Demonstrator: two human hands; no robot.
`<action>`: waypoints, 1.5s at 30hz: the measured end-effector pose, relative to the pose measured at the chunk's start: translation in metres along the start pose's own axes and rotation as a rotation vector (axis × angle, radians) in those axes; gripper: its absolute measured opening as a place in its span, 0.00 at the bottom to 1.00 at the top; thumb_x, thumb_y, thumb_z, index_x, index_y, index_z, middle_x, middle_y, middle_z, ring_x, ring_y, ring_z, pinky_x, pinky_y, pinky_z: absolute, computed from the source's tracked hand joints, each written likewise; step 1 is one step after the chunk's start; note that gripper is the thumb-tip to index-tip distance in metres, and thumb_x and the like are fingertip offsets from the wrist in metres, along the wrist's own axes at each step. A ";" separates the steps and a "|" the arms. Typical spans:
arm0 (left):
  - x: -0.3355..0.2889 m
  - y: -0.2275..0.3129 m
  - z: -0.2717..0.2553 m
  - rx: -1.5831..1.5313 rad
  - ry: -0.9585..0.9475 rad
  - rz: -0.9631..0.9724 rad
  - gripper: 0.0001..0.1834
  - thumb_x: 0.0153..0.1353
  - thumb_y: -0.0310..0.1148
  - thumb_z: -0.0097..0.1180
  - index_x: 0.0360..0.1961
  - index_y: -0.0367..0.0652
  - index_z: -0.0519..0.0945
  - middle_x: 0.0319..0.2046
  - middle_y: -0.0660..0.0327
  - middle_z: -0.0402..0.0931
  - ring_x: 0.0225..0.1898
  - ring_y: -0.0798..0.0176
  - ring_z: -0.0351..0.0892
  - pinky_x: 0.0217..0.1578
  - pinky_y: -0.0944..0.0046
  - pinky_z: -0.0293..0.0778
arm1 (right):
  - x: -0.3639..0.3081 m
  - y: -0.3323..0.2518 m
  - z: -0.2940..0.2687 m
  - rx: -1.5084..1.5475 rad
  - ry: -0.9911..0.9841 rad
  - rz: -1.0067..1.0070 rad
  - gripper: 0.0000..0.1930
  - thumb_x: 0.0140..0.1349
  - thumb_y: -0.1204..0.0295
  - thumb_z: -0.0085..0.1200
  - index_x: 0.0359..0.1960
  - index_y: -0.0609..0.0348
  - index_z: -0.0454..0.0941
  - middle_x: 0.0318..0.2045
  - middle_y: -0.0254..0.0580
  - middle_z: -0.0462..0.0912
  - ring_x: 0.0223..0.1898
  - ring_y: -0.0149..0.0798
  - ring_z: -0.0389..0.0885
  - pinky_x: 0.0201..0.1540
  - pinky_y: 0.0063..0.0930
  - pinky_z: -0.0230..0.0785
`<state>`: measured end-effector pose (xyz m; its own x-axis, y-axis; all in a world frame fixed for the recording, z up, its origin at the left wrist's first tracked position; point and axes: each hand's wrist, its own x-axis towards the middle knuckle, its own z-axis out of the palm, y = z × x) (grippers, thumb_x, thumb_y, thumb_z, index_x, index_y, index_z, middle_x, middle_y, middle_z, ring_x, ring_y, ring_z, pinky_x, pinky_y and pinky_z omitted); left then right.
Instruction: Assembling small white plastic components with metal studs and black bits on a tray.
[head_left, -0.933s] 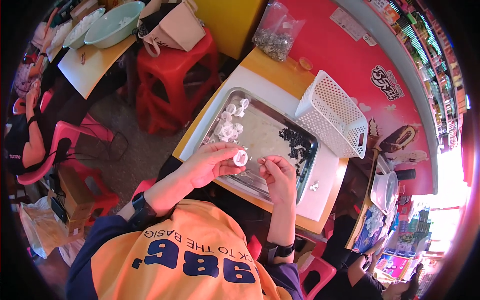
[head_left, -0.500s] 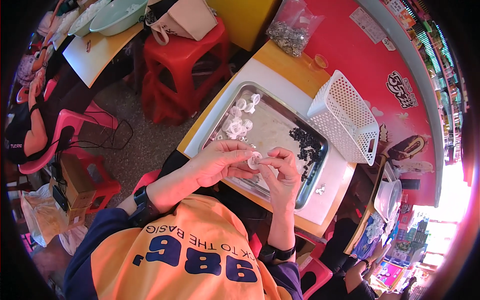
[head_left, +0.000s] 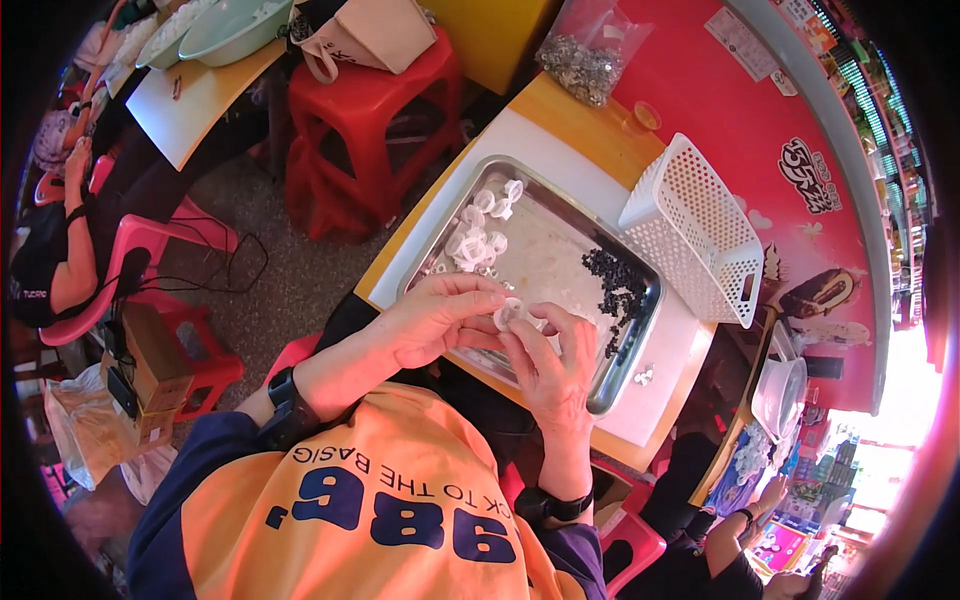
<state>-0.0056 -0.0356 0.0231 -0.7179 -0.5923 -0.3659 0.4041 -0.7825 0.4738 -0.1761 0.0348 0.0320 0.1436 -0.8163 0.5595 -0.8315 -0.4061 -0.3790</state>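
Observation:
Between my two hands is a small white round plastic part (head_left: 509, 312), held above the near edge of a metal tray (head_left: 560, 192). My left hand (head_left: 445, 318) pinches it from the left with thumb and fingertips. From the right, the thumb and fingers of my right hand (head_left: 555, 355) press on the same part; whether they hold a smaller piece is hidden. A pile of similar white plastic parts (head_left: 472, 243) lies at the tray's left side. Along its right side spread many tiny black pieces (head_left: 618, 290).
A white perforated basket (head_left: 690, 215) stands right of the tray. Behind it are a bag of metal pieces (head_left: 585, 65) and a small orange-rimmed cup (head_left: 646, 116). Small silvery pieces (head_left: 644, 375) lie on the white board. A red stool (head_left: 370, 110) carries a bag. Other people sit at left and lower right.
My right hand has shifted its fingers on the white part, its thumb and fingers now lying more over it. My left hand keeps its pinch almost in place.

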 end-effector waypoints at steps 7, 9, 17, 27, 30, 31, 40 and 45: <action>-0.002 -0.008 0.001 0.098 -0.028 0.080 0.10 0.60 0.21 0.48 0.42 0.33 0.76 0.39 0.57 0.77 0.40 0.62 0.80 0.42 0.61 0.80 | -0.003 -0.008 -0.006 -0.070 -0.003 -0.004 0.15 0.43 0.73 0.67 0.36 0.50 0.80 0.39 0.32 0.75 0.34 0.35 0.72 0.41 0.32 0.60; -0.002 -0.010 0.000 0.118 -0.021 0.090 0.09 0.60 0.21 0.48 0.42 0.33 0.76 0.38 0.58 0.77 0.39 0.63 0.80 0.42 0.62 0.79 | -0.004 -0.009 -0.005 -0.087 0.002 -0.020 0.15 0.42 0.73 0.67 0.36 0.49 0.81 0.39 0.31 0.74 0.34 0.34 0.72 0.41 0.32 0.60; -0.008 -0.011 0.005 0.335 0.043 0.126 0.08 0.61 0.25 0.51 0.40 0.33 0.76 0.32 0.59 0.78 0.33 0.68 0.79 0.38 0.66 0.78 | -0.005 -0.018 -0.005 -0.093 0.048 -0.038 0.18 0.38 0.74 0.68 0.35 0.49 0.82 0.37 0.30 0.75 0.32 0.33 0.71 0.40 0.31 0.59; -0.006 -0.021 0.001 0.412 0.066 0.107 0.09 0.60 0.24 0.52 0.41 0.32 0.77 0.33 0.59 0.78 0.33 0.70 0.79 0.38 0.68 0.78 | -0.012 -0.020 -0.002 -0.065 0.039 -0.037 0.15 0.39 0.78 0.67 0.33 0.51 0.81 0.38 0.30 0.76 0.35 0.32 0.74 0.41 0.30 0.60; -0.007 -0.021 0.004 0.360 0.032 0.084 0.11 0.60 0.24 0.52 0.43 0.32 0.77 0.35 0.57 0.79 0.34 0.68 0.80 0.39 0.69 0.79 | -0.013 -0.016 0.000 -0.088 0.093 -0.028 0.15 0.39 0.77 0.67 0.31 0.51 0.81 0.38 0.30 0.76 0.34 0.32 0.74 0.41 0.30 0.60; -0.007 -0.019 0.005 0.345 0.022 0.062 0.12 0.60 0.24 0.52 0.44 0.31 0.77 0.36 0.56 0.79 0.35 0.68 0.81 0.39 0.69 0.79 | -0.014 -0.015 -0.001 -0.087 0.092 -0.027 0.15 0.39 0.77 0.67 0.31 0.51 0.81 0.38 0.30 0.76 0.34 0.32 0.74 0.41 0.30 0.60; -0.004 -0.023 -0.002 0.442 0.071 0.038 0.12 0.60 0.25 0.53 0.43 0.30 0.78 0.36 0.56 0.80 0.35 0.68 0.80 0.37 0.69 0.78 | -0.020 -0.014 -0.003 -0.082 0.001 -0.040 0.16 0.39 0.74 0.68 0.34 0.49 0.82 0.39 0.29 0.76 0.36 0.33 0.73 0.42 0.32 0.59; -0.003 -0.021 -0.003 0.493 0.073 0.043 0.14 0.60 0.25 0.51 0.45 0.29 0.77 0.39 0.54 0.79 0.38 0.66 0.81 0.40 0.66 0.79 | -0.027 -0.013 0.001 -0.070 -0.003 0.021 0.18 0.39 0.73 0.68 0.35 0.49 0.81 0.37 0.30 0.75 0.34 0.33 0.72 0.41 0.32 0.60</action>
<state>-0.0103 -0.0173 0.0120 -0.6578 -0.6474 -0.3849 0.1036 -0.5839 0.8052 -0.1688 0.0610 0.0210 0.1269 -0.8257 0.5496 -0.8699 -0.3589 -0.3383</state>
